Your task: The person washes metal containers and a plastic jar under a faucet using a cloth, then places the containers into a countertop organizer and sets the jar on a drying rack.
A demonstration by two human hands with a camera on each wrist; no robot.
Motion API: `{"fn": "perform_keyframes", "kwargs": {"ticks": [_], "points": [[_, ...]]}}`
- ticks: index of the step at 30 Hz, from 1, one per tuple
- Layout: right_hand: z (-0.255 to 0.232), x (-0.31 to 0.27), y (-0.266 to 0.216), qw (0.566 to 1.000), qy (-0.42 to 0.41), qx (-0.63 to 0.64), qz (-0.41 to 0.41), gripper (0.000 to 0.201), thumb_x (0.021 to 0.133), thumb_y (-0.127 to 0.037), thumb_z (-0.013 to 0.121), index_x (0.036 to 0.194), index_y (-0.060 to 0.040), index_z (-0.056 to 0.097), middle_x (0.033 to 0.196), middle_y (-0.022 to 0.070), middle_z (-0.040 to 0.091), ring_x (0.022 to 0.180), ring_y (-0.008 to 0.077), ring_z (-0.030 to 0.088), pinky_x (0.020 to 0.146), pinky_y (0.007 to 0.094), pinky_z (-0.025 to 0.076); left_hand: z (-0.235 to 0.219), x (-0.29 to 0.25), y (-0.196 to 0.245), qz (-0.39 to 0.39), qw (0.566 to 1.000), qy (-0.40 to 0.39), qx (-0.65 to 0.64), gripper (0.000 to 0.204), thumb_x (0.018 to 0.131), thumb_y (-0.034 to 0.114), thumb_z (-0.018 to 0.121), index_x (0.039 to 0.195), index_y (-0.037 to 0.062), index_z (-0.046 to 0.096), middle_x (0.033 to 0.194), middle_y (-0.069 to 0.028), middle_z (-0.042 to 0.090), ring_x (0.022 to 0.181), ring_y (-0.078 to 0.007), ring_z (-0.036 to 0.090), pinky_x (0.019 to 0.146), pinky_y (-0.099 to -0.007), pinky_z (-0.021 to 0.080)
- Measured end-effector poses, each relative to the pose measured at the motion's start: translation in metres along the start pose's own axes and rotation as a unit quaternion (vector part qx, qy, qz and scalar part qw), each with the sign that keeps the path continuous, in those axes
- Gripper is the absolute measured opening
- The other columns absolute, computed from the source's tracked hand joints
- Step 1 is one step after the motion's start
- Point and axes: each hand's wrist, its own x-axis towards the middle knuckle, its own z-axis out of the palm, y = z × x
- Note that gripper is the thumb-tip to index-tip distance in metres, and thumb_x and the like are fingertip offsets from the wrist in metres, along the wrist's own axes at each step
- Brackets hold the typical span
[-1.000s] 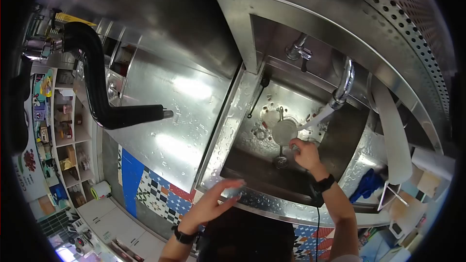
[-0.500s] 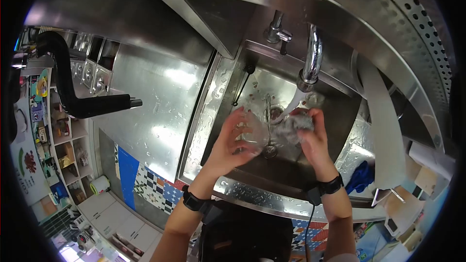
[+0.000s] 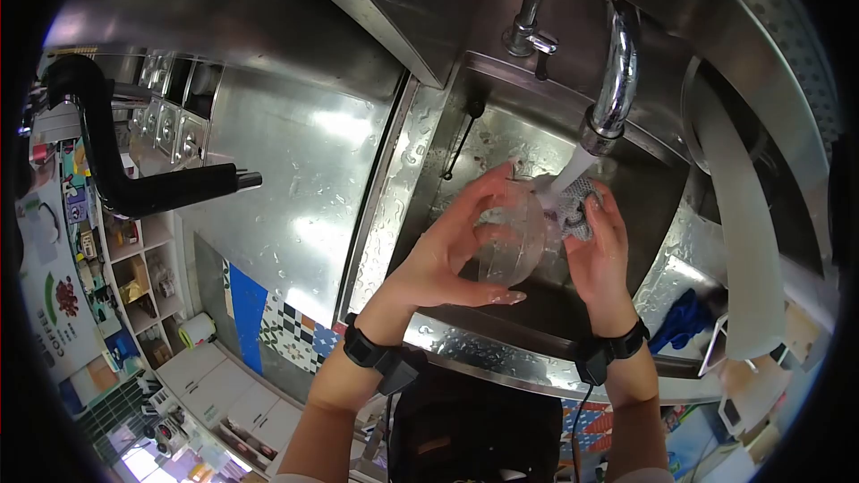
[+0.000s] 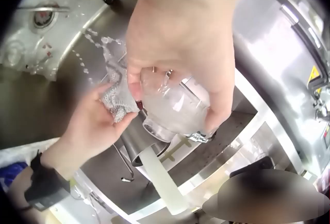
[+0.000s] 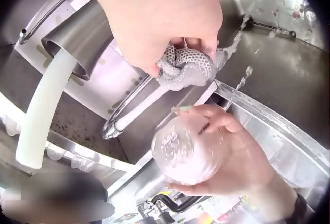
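Fingers of the left hand [image 3: 447,255] curl round a clear, rounded glass vessel [image 3: 514,237], held over the sink beside the running water. In the left wrist view the left hand [image 4: 180,43] grips the glass [image 4: 175,105] from above. The right hand [image 3: 598,255] pinches a wet grey mesh cloth [image 3: 577,206] close by the glass, under the faucet [image 3: 616,80]. In the right wrist view the cloth [image 5: 185,69] bunches below the fingers of the right hand [image 5: 160,22], apart from the glass [image 5: 183,149].
A long black-handled tool [image 3: 463,139] lies in the sink [image 3: 635,215] at its left side. Left of the sink runs a wet steel counter [image 3: 277,179], with a black bent pipe [image 3: 134,188] above it. A blue cloth [image 3: 682,320] lies to the right.
The left hand has come from the sink's front edge to hold the glass over the sink. The right hand has lifted from the basin with the cloth, and both are now nearer the stream.
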Motion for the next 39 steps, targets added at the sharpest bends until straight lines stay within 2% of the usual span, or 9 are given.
{"fn": "perform_keyframes", "kwargs": {"ticks": [7, 10, 13, 17, 22, 25, 30, 36, 39], "points": [[0.002, -0.015, -0.013, 0.994, 0.000, 0.088, -0.060, 0.023, 0.088, -0.011, 0.052, 0.110, -0.0067, 0.048, 0.103, 0.0030, 0.053, 0.092, 0.0097, 0.052, 0.082, 0.0271, 0.042, 0.020, 0.037, 0.005, 0.065, 0.809, 0.088, 0.578, 0.092, 0.054, 0.012, 0.080, 0.131, 0.0052, 0.030, 0.127, -0.0166, 0.035, 0.116, -0.0323, 0.038, 0.090, -0.0428, 0.040], [-0.012, -0.013, 0.000, 0.960, -0.015, -0.222, -0.169, 0.030, 0.081, -0.002, 0.060, 0.108, -0.0068, 0.048, 0.100, 0.0022, 0.053, 0.083, 0.0072, 0.050, 0.075, 0.0206, 0.041, 0.034, 0.041, 0.003, 0.083, 0.756, 0.096, 0.643, 0.092, 0.054, 0.011, 0.080, 0.130, 0.0046, 0.030, 0.123, -0.0192, 0.037, 0.112, -0.0375, 0.040, 0.090, -0.0449, 0.040], [-0.007, -0.013, 0.007, 0.929, 0.075, -0.306, -0.192, 0.036, 0.073, 0.005, 0.065, 0.104, -0.0059, 0.049, 0.096, 0.0017, 0.053, 0.078, 0.0056, 0.048, 0.067, 0.0154, 0.038, 0.037, 0.036, -0.008, 0.140, 0.744, 0.055, 0.651, 0.092, 0.056, 0.011, 0.080, 0.131, 0.0046, 0.028, 0.126, -0.0200, 0.036, 0.114, -0.0399, 0.039, 0.094, -0.0442, 0.037], [-0.005, -0.004, 0.008, 0.968, 0.092, -0.188, -0.137, 0.029, 0.074, 0.005, 0.065, 0.098, -0.0037, 0.052, 0.094, 0.0020, 0.054, 0.078, 0.0044, 0.048, 0.060, 0.0162, 0.038, 0.030, 0.027, -0.014, 0.140, 0.839, 0.030, 0.525, 0.087, 0.059, 0.011, 0.079, 0.131, 0.0067, 0.031, 0.132, -0.0209, 0.032, 0.121, -0.0394, 0.035, 0.098, -0.0450, 0.035], [-0.019, -0.007, 0.024, 0.973, 0.006, -0.211, -0.098, 0.024, 0.074, 0.009, 0.061, 0.096, -0.0005, 0.054, 0.098, 0.0045, 0.054, 0.082, 0.0054, 0.049, 0.064, 0.0170, 0.041, 0.013, 0.018, -0.014, 0.144, 0.841, 0.019, 0.521, 0.081, 0.060, 0.011, 0.079, 0.129, 0.0107, 0.037, 0.131, -0.0164, 0.039, 0.126, -0.0353, 0.034, 0.100, -0.0444, 0.034], [-0.008, -0.009, 0.027, 0.970, 0.010, -0.234, -0.070, 0.021, 0.074, 0.007, 0.062, 0.090, -0.0013, 0.052, 0.093, 0.0026, 0.050, 0.077, 0.0050, 0.049, 0.064, 0.0178, 0.042, 0.015, 0.008, -0.037, 0.131, 0.948, 0.070, 0.281, 0.076, 0.058, 0.012, 0.080, 0.125, 0.0125, 0.045, 0.127, -0.0127, 0.045, 0.124, -0.0337, 0.037, 0.101, -0.0463, 0.032], [-0.010, -0.008, 0.035, 0.976, -0.014, -0.217, 0.013, 0.026, 0.071, 0.007, 0.062, 0.083, -0.0045, 0.042, 0.084, -0.0003, 0.044, 0.075, 0.0048, 0.047, 0.064, 0.0186, 0.042, 0.012, -0.001, -0.021, 0.135, 0.881, 0.041, 0.452, 0.078, 0.048, 0.025, 0.087, 0.117, 0.0100, 0.053, 0.117, -0.0126, 0.054, 0.111, -0.0301, 0.050, 0.101, -0.0486, 0.029], [0.001, -0.005, 0.043, 0.984, 0.008, -0.172, -0.053, 0.029, 0.069, 0.007, 0.061, 0.085, -0.0054, 0.041, 0.081, 0.0002, 0.042, 0.074, 0.0061, 0.042, 0.066, 0.0180, 0.037, 0.009, -0.002, -0.007, 0.114, 0.827, 0.016, 0.550, 0.085, 0.044, 0.034, 0.085, 0.119, 0.0077, 0.054, 0.101, -0.0102, 0.062, 0.096, -0.0267, 0.057, 0.100, -0.0483, 0.031], [-0.007, -0.006, 0.050, 0.932, -0.022, -0.335, -0.138, 0.032, 0.069, 0.007, 0.062, 0.089, -0.0053, 0.040, 0.080, 0.0001, 0.042, 0.073, 0.0069, 0.042, 0.066, 0.0190, 0.037, 0.006, -0.006, 0.003, 0.066, 0.828, 0.007, 0.557, 0.088, 0.042, 0.035, 0.084, 0.120, 0.0067, 0.054, 0.097, -0.0093, 0.062, 0.091, -0.0255, 0.058, 0.099, -0.0473, 0.031]]}}
